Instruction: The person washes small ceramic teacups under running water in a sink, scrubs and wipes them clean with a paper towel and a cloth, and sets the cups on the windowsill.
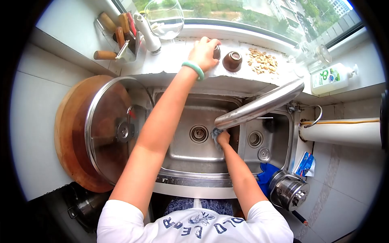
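Observation:
My left hand (204,55), with a pale green bangle at the wrist, reaches to the white windowsill. Its fingers are round a small brown cup (217,52), partly hidden by the hand. Just right of it another brown cup (232,61) stands upside down on the sill. Over the steel sink (190,156), below the faucet (259,106), my right hand (223,138) is closed on a crumpled grey-blue cloth (216,133). The cloth hangs near the divider between the two basins, right of the drain.
Pale seeds or slices (262,61) lie on the sill beside a soap bottle (331,78). A wine glass (165,19) and a knife holder (129,50) stand left. A glass lid (109,129) leans against round boards (67,133). A steel pot (289,190) sits lower right.

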{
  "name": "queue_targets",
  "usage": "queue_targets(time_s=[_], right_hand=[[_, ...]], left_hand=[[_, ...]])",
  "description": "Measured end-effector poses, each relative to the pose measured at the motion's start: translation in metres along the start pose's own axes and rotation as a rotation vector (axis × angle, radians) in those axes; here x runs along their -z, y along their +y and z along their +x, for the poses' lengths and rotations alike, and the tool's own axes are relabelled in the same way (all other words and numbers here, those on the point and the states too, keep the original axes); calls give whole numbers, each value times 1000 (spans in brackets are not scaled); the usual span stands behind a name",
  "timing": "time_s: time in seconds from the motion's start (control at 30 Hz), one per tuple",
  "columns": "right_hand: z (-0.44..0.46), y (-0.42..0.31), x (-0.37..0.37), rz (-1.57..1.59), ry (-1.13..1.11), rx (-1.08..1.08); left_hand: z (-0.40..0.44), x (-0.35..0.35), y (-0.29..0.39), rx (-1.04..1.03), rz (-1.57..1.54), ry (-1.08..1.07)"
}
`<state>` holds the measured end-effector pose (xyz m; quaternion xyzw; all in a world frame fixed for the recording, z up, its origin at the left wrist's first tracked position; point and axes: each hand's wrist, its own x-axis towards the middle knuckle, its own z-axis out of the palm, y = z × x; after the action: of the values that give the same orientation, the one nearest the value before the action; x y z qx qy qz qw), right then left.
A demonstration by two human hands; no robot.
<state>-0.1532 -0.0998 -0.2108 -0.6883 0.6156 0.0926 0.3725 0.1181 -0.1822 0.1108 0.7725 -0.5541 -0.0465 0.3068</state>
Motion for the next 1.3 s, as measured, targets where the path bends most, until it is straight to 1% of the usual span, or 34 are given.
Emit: queue_targets(time_s=[0.07, 0.13, 0.2, 0.23, 0.27, 0.33, 0.37, 0.4, 0.47, 0.5, 0.53, 0.6, 0.63, 0.67, 0.73, 0.77, 0.8, 0.83, 0.87, 0.97, 1.07, 1.13, 1.2, 1.27, 1.3], right_hand=[[0, 0, 1, -6, -6, -8], [-6, -6, 10, 8, -105, -76], [-8, -4, 10, -8, -111, -54], [-10, -5, 14, -27, -115, -30], [-13, -6, 16, -26, -110, -31], [-43, -31, 42, -5, -94, -161], [-47, -27, 40, -26, -107, -107], [-61, -34, 51, -24, -104, -108], [-97, -53, 81, -82, -141, 61], [-100, -47, 77, -92, -125, 110], [-110, -52, 89, -91, -130, 112], [-131, -56, 111, 147, -118, 272], [-134, -49, 111, 241, -65, 301], [-134, -39, 110, 338, -27, 358], [-140, -37, 123, 462, -8, 420], [-138, -32, 122, 548, -27, 403], [-144, -36, 130, 723, -64, 429], [-152, -44, 142, 805, -101, 425], [-161, -52, 153, 889, -133, 417], [-188, -76, 181, 994, -167, 451], [-216, -98, 199, 1046, -185, 491], [-229, -105, 203, 1040, -197, 493], [-241, -112, 206, 1074, -242, 544], [-248, -112, 204, 1080, -253, 559], [-251, -111, 203, 1083, -262, 562]], left_hand=[[6, 8, 2, 90, 42, -164], [4, 9, 1, 70, 36, -170], [0, 8, 0, 43, 9, -111], [-3, 6, -1, 0, 7, -12], [-5, 5, -3, -4, 4, -11], [-10, 4, -6, -14, -74, 182], [-14, 5, -6, -7, -104, 225], [-19, 7, -5, -10, -105, 225], [-31, 8, -1, 48, -391, 346], [-38, 6, 0, 57, -520, 384], [-46, 6, 2, 60, -515, 383], [-71, 9, 7, 115, -917, 411], [-89, 24, 34, 200, -1293, 412], [-106, 30, 41, 266, -1480, 378], [-142, 44, 50, 300, -1672, 289], [-159, 50, 54, 323, -1771, 265], [-175, 54, 59, 347, -1872, 240], [-189, 58, 61, 374, -1958, 199], [-202, 62, 64, 440, -1986, 177], [-232, 73, 76, 542, -1910, 120], [-252, 86, 87, 643, -1912, 51], [-263, 91, 93, 717, -1924, 43], [-270, 94, 98, 808, -1980, 80], [-281, 91, 96, 845, -2017, 97], [-286, 87, 93, 805, -2073, 66]])
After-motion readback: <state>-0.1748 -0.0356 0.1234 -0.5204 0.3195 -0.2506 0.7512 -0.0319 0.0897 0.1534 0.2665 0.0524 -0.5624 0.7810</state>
